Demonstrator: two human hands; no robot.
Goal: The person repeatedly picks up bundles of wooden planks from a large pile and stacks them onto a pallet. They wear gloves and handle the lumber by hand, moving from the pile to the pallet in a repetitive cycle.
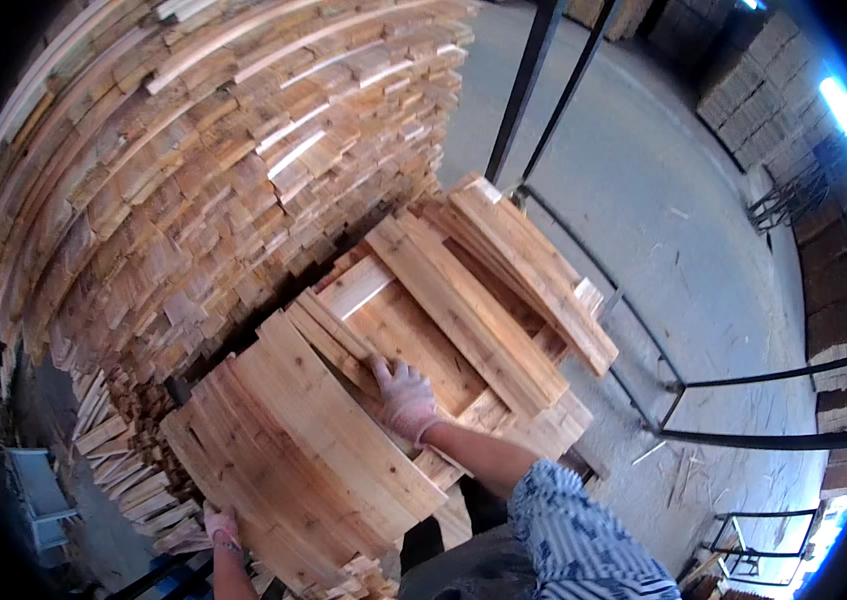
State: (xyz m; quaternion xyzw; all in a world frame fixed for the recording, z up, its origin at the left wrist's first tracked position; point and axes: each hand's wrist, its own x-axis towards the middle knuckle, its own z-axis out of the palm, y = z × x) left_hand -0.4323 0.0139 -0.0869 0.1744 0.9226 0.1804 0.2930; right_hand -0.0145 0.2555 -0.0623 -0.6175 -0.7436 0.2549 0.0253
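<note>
So we've got this plank row (293, 450) right in front of us, long wooden boards laid flat side by side, and we'll use it as our landmark for everything else. Our right hand (406, 398) is in a pale, pinkish glove, palm down just past the plank row's right edge, next to some narrow strips (328, 335) of wood. Fingers are a bit bent; honestly we can't tell if they're pinching a piece or just resting there. Our left hand (221, 522), also gloved, is down at the near left edge of the plank row. Part of it is tucked out of sight, so we can't say whether it's gripping that edge.

Right of the plank row, beyond the strips, we've got a thick board (468, 315) lying at a slant over other wood, and past that another long board (533, 270) on top of a loose heap. Our sleeve (583, 530), blue and white patterned, is on the near right side of the plank row.

Beyond the plank row on the far left there's a huge lumber stack (213, 180), layer on layer of board ends. Left of the row are loads of short pieces (133, 480) with their ends poking out, plus a bluish-grey piece of furniture (40, 500) further left. Well off to the right of it: a black metal frame (763, 438) over grey floor (633, 180).
</note>
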